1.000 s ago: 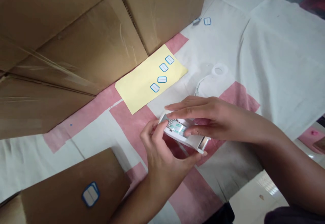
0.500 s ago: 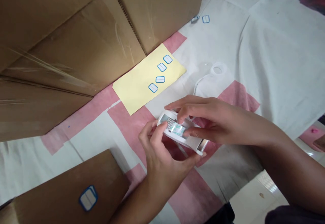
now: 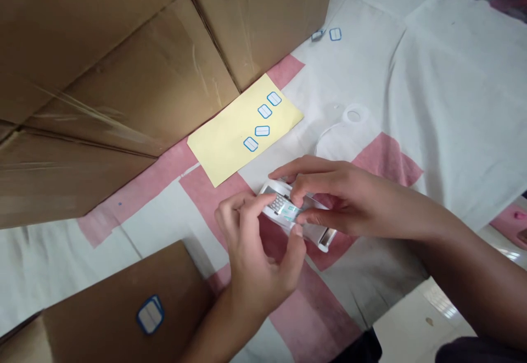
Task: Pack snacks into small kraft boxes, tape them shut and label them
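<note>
Working with both hands over a table point(image 3: 447, 88) covered in white cloth with dull pink patches. Holding in the left hand point(image 3: 257, 261) a small white oblong plastic case point(image 3: 308, 234): forefinger on one end, thumb at the near long edge, the two bowed well apart to span the thing. Reaching across from the opposite side with the right hand point(image 3: 349, 194): thumb and forefinger bent, tips near each other over a clear film with green print point(image 3: 290, 213) in the middle of the case, another finger stretched towards the far edge. Cannot tell whether pinching the film or merely pressing on it; nor whether resting the case on the cloth or keeping it just above.

Next to the film, a grey honeycomb-patterned panel point(image 3: 276, 203); at the other end, a shiny bar point(image 3: 327, 236).

Beyond the hands, flat against the foot of stacked brown cardboard boxes point(image 3: 140, 83), a yellow rectangular paper sheet point(image 3: 220, 146) with four blue-bordered white stickers point(image 3: 262, 130) in an uneven slanting row. Near the right hand, on the cloth, a white paper ring point(image 3: 354, 115). At lower left, a smaller brown cardboard box point(image 3: 111, 302) with overlapping blue-edged labels point(image 3: 150, 317) on top.
</note>
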Tool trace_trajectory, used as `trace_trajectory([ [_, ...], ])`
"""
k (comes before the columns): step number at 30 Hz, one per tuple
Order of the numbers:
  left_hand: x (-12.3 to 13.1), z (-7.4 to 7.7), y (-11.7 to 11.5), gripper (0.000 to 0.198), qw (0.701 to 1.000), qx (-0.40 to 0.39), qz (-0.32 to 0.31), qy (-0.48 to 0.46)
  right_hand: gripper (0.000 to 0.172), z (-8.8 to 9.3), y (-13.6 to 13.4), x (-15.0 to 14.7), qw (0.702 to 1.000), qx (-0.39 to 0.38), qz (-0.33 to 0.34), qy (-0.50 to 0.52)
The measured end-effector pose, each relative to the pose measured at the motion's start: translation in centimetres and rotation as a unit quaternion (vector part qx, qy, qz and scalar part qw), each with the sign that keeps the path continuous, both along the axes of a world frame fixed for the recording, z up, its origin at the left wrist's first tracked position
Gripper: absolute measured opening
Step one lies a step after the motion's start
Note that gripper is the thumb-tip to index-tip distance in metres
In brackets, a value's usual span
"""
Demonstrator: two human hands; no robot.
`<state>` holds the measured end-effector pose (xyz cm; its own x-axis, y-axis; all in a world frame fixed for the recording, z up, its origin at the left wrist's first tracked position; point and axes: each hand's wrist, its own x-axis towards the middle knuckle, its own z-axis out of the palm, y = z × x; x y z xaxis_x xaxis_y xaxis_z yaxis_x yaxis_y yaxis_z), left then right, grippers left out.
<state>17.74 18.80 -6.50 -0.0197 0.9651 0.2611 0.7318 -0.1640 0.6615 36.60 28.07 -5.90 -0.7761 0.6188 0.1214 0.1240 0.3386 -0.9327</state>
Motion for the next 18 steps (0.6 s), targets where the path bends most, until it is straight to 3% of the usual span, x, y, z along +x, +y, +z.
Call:
trace_trajectory([
  [6, -0.3, 3.9, 1.1, 0.008, 0.977, -0.015, -0.032, 0.211, 0.014, 0.1, -0.4, -0.1, 1.000, -0.003, -0.001, 0.002],
  [10, -0.4, 6.0, 1.8, 0.011, 0.959, -0.084, -0.057, 0.263, 0.017, 0.3, -0.3, -0.1, 1.000, -0.009, 0.009, -0.008],
  [18, 0.0, 7.4, 3.6, 0.015, 0.927, -0.103, -0.124, 0.339, 0.012, 0.5, -0.2, -0.1, 1.000, -0.008, 0.014, -0.004],
])
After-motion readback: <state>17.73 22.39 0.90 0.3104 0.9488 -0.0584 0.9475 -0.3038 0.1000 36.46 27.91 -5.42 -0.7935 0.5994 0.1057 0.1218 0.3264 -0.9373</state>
